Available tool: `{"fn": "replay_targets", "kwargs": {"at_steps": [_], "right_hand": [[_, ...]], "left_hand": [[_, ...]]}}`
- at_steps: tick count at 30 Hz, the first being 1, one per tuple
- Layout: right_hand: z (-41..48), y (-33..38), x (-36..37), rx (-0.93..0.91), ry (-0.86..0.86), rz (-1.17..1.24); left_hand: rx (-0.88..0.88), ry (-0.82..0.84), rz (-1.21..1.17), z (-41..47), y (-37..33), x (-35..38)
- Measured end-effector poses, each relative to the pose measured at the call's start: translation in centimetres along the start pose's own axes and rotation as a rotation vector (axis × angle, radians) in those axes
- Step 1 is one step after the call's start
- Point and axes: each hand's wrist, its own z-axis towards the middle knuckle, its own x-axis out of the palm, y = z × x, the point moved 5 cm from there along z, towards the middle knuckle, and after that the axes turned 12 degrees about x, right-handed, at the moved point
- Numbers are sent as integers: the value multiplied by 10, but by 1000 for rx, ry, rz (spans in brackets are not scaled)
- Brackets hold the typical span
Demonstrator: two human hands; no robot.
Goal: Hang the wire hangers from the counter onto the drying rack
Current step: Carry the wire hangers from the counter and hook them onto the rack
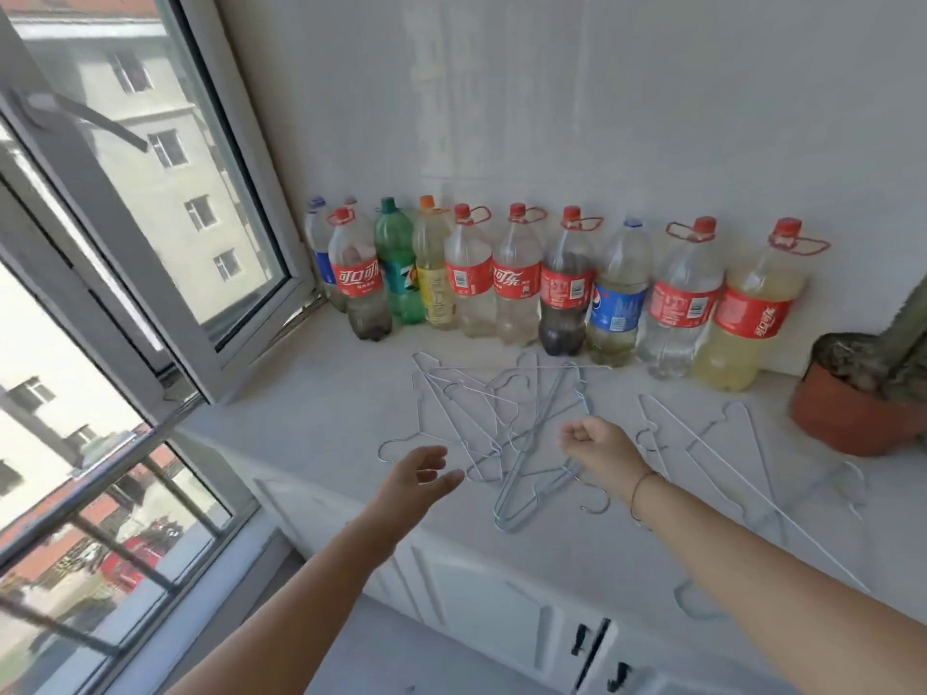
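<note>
Several thin wire hangers lie in a tangled pile on the white counter, with a few more hangers spread out to the right. My left hand hovers at the pile's near left edge, fingers apart and empty. My right hand is over the pile's right side with fingers curled in; I cannot tell if it grips a wire. No drying rack is in view.
A row of large plastic drink bottles lines the wall behind the hangers. A terracotta plant pot stands at the right. An open window sash swings in over the counter's left end. Cabinet doors are below.
</note>
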Motion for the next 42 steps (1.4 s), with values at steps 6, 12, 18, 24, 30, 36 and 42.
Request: {"fn": "replay_targets", "kwargs": {"at_steps": [6,12,18,24,30,36,42], "right_hand": [[83,20,26,81,8,-117],[146,23,58,166,79,-239],[202,21,81,181,97,-434],[238,16,96,203,199,-722],[255,19,97,211,170,-1028],[261,34,93,207,255,-841],[253,79,85,270,295,-361]], "left_hand": [[-70,21,-40,57,26,-18],[-137,29,-63,96,49,-25],[-204,4,-94,118,63,-30],[-254,-63,-119,134,73,-35],[-289,-93,-139,147,83,-34],[-316,-106,-131,147,90,-37],[-314,-87,-171,154,73,-26]]}}
